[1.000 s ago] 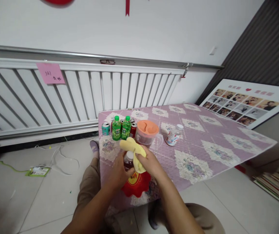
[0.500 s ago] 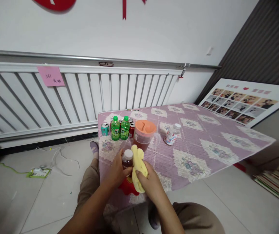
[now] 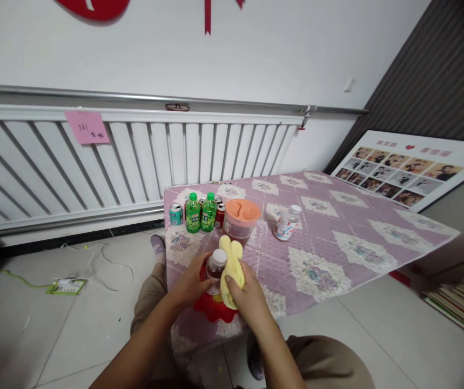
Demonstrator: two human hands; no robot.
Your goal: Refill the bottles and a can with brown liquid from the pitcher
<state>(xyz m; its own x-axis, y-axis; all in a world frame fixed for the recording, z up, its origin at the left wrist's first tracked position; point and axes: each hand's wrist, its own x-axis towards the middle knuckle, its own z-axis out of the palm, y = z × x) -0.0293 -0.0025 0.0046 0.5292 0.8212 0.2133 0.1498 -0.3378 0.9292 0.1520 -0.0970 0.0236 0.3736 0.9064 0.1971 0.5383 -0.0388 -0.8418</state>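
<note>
A clear bottle with a white cap and dark contents (image 3: 215, 274) stands on or just over a red scalloped mat (image 3: 215, 310) near the table's front left. My left hand (image 3: 191, 282) is curled round the bottle's left side, thumb in front. In my right hand (image 3: 247, 294) is a folded yellow cloth (image 3: 232, 270), gripped with the thumb on top and held against the bottle's right side. Behind them stands a clear pitcher with an orange lid (image 3: 243, 213). To its right is a white-capped bottle with a printed label (image 3: 286, 224).
Two green bottles (image 3: 200, 213), a teal can (image 3: 175, 214) and a red can (image 3: 219, 216) stand at the table's back left. A purple patterned cloth (image 3: 264, 265) covers the table. Behind runs a white radiator (image 3: 215, 148). A power strip (image 3: 66, 286) lies on the floor.
The capped bottle has come slightly down and right, and more of the red mat shows. The yellow cloth has shifted a little upright beside it. My left hand's grip looks looser.
</note>
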